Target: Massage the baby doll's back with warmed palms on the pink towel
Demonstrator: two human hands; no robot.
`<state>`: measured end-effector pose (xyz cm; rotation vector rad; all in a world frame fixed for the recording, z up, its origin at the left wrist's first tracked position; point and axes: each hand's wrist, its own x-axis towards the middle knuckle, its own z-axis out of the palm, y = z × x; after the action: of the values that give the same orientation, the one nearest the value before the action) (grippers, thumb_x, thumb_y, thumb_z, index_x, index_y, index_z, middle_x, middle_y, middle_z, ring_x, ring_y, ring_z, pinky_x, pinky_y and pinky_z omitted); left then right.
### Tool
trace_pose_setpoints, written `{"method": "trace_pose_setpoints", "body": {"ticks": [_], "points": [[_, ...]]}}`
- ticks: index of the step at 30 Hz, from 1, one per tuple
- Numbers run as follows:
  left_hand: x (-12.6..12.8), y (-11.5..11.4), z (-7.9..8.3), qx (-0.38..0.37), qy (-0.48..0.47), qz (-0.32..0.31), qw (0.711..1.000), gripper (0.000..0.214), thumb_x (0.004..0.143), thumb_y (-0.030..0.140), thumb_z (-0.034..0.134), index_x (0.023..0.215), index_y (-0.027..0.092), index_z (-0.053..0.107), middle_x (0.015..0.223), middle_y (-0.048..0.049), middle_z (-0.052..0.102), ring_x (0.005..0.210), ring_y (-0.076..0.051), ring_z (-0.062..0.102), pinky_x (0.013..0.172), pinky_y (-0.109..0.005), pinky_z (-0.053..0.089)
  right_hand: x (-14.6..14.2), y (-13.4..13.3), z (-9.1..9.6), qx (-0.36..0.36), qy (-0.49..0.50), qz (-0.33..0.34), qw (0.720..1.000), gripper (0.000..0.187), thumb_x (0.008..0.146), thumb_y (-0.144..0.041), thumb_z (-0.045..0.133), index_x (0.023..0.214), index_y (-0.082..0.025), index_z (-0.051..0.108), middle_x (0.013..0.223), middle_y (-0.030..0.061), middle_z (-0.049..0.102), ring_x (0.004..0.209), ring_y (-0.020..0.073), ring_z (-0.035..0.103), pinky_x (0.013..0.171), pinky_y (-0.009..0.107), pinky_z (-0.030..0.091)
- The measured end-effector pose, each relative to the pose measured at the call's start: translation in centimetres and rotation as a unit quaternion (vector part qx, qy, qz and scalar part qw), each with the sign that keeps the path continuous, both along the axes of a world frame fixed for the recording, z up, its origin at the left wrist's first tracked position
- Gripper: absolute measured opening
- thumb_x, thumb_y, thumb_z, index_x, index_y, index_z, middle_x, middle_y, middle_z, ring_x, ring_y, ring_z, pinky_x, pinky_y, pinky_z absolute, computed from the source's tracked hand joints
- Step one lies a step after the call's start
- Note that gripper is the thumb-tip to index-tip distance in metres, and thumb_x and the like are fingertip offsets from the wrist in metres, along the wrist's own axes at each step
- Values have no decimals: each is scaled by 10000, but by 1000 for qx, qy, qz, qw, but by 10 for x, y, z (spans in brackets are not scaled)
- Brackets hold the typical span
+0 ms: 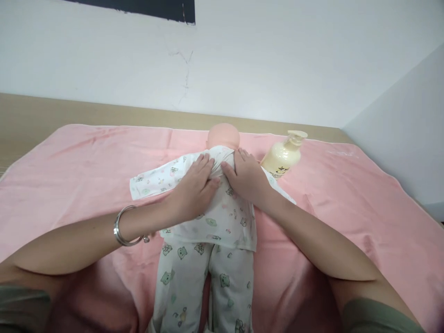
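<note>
A baby doll [224, 135] lies on a pink blanket [104, 152], its bare head toward the wall and its face out of sight. It wears a white printed long-sleeved top [225, 226] and matching printed trousers [229, 282]. My left hand [196, 187] rests flat on the upper left of the top, thumb apart from the fingers. On the upper right, close to the neck, my right hand [248, 175] lies flat with its fingers stretched out. Neither hand grips anything. The fabric between them is creased.
A cream pump bottle [282, 155] stands on the blanket just right of the doll's right-hand sleeve. Behind the blanket runs a strip of wooden surface [138, 112] up to a white wall [263, 60]. A dark panel [156, 8] is at the wall's top left.
</note>
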<state>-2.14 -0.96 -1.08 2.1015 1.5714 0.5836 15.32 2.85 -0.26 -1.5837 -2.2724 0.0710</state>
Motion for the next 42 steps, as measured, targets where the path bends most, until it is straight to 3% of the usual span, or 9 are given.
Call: {"method": "trace_pose_setpoints", "body": {"ticks": [6, 9, 14, 19, 23, 28, 31, 38, 42], "points": [[-5, 36, 5, -18, -40, 65, 997, 713, 983, 433, 261, 1568, 32, 334, 1692, -150, 298, 1603, -263, 235, 1352, -458, 169, -10, -43, 2, 60, -71, 31, 995, 618, 1043, -380, 329, 1443, 71, 460, 1468, 309, 542, 1402, 398, 496, 1191, 540, 391], [-4, 26, 0, 23, -51, 63, 996, 696, 972, 447, 288, 1546, 64, 380, 1662, -147, 367, 1583, -274, 289, 1347, -479, 193, -4, -28, 4, 39, -41, 37, 998, 549, 1041, -384, 337, 1370, 1, 546, 1407, 259, 610, 1341, 361, 549, 1155, 519, 434], [-1, -6, -6, 24, -43, 6, 999, 720, 970, 488, 358, 1575, 98, 344, 1717, -115, 239, 1620, -284, 169, 1351, -489, 170, 7, 9, 1, -22, 17, -10, 1000, 488, 1039, -445, 342, 1163, -80, 641, 1207, 193, 704, 1196, 336, 614, 1084, 498, 478], [-4, 15, -8, 8, -77, 48, 996, 712, 987, 479, 280, 1575, 83, 339, 1702, -128, 281, 1617, -267, 186, 1352, -489, 149, -6, -28, -3, 26, -12, 23, 999, 604, 1045, -377, 309, 1451, 44, 458, 1517, 283, 501, 1470, 391, 418, 1239, 567, 320], [-8, 35, -8, 51, -70, 53, 995, 697, 981, 478, 294, 1536, 68, 392, 1653, -167, 376, 1572, -285, 313, 1338, -507, 212, -13, -50, 0, -4, -6, 66, 998, 649, 1040, -374, 327, 1534, 46, 364, 1641, 276, 333, 1577, 381, 250, 1291, 560, 267], [-5, 11, -11, 100, -22, 21, 994, 660, 979, 446, 324, 1494, 55, 457, 1630, -173, 415, 1563, -303, 331, 1329, -521, 248, -2, -15, 2, -32, 62, 24, 997, 543, 1019, -375, 363, 1413, -42, 532, 1528, 220, 525, 1500, 336, 416, 1244, 554, 364], [-3, 0, -11, 96, -14, -9, 995, 660, 977, 439, 351, 1503, 55, 455, 1658, -155, 369, 1585, -296, 286, 1336, -507, 237, 0, 1, 0, -31, 61, -7, 998, 547, 1025, -392, 345, 1353, -15, 569, 1470, 242, 571, 1468, 359, 451, 1234, 552, 369], [-5, 31, -1, 4, -26, 56, 998, 705, 995, 464, 276, 1565, 58, 352, 1682, -152, 319, 1602, -286, 234, 1344, -504, 173, -14, -39, -2, -11, 2, 33, 999, 675, 1035, -388, 348, 1542, 57, 355, 1633, 283, 344, 1571, 407, 252, 1290, 574, 266], [-5, 39, -4, 23, -35, 59, 997, 713, 991, 487, 284, 1553, 55, 360, 1659, -171, 360, 1581, -303, 279, 1329, -510, 222, -15, -46, -3, -12, 8, 52, 999, 660, 1038, -384, 338, 1553, 30, 356, 1647, 280, 316, 1585, 394, 220, 1284, 608, 266]]}}
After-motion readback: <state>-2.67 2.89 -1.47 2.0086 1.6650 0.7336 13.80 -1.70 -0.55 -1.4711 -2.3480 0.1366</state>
